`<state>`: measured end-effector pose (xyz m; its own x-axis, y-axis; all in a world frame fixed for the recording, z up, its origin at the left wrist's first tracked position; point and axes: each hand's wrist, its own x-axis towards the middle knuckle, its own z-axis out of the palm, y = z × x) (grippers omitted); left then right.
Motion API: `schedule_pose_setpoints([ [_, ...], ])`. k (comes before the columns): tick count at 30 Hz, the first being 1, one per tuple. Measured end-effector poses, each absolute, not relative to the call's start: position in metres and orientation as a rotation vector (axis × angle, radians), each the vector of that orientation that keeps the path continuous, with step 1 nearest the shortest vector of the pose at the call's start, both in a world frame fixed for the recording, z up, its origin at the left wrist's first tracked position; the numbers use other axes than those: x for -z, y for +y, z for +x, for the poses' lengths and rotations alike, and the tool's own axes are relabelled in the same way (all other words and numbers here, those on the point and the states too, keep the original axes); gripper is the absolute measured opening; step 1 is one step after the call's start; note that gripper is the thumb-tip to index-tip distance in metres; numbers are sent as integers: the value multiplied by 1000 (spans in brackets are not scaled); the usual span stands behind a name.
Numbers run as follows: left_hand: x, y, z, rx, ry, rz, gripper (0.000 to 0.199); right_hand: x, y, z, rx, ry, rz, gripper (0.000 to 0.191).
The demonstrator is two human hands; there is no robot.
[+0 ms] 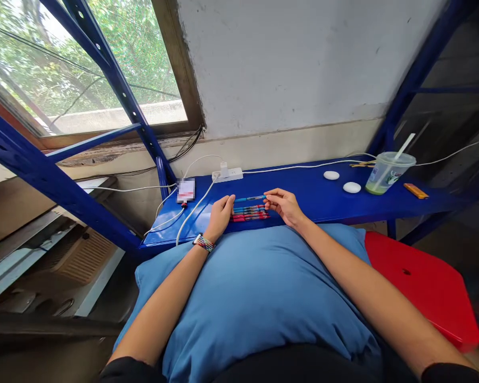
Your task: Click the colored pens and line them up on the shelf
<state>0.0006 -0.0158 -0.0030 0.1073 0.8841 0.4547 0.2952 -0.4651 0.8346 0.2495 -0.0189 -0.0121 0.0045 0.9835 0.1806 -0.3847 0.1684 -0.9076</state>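
Note:
A blue pen (249, 199) lies level between my two hands, one end at each. My left hand (221, 215) is closed with its thumb and fingertips at the pen's left end. At the right end, my right hand (285, 206) pinches the pen between thumb and fingers. Just below it, nearer to me, several blue and red pens (249, 216) lie side by side on the blue shelf table (303, 186). My left fingers hide part of their left ends.
A power strip (233, 174) with white cables stands behind. A boxy device (186, 190) is at left. Two white oval objects (352, 187), a plastic cup (387, 173) with a straw and an orange packet (415, 191) are at right. A blue pillow (263, 287) fills the lap; a red stool (419, 282) stands right.

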Motion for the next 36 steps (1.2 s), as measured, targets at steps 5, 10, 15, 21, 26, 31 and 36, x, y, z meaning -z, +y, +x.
schedule_pose_setpoints([
  [5, 1, -13, 0, -1399, 1112, 1805, 64, 10, -20, 249, -1262, -1061, -743, 37],
  [10, 3, -14, 3, -1411, 957, 1733, 38, 9, -19, 248, -1326, -933, -767, 27],
  [15, 8, -14, 7, -1441, 944, 1728, 32, 8, -21, 245, -1353, -911, -770, 17],
  [21, 10, -14, 8, -1446, 984, 1755, 27, 7, -21, 243, -1362, -890, -755, 14],
  [26, 9, -16, 8, -1493, 955, 1802, 25, 7, -22, 242, -1362, -884, -770, 11],
  [31, 7, -17, 7, -1487, 990, 1843, 21, 3, -24, 241, -1374, -849, -786, 8],
  [36, 7, -17, 8, -1496, 978, 1778, 23, -6, -28, 244, -1569, -705, -714, 15],
])
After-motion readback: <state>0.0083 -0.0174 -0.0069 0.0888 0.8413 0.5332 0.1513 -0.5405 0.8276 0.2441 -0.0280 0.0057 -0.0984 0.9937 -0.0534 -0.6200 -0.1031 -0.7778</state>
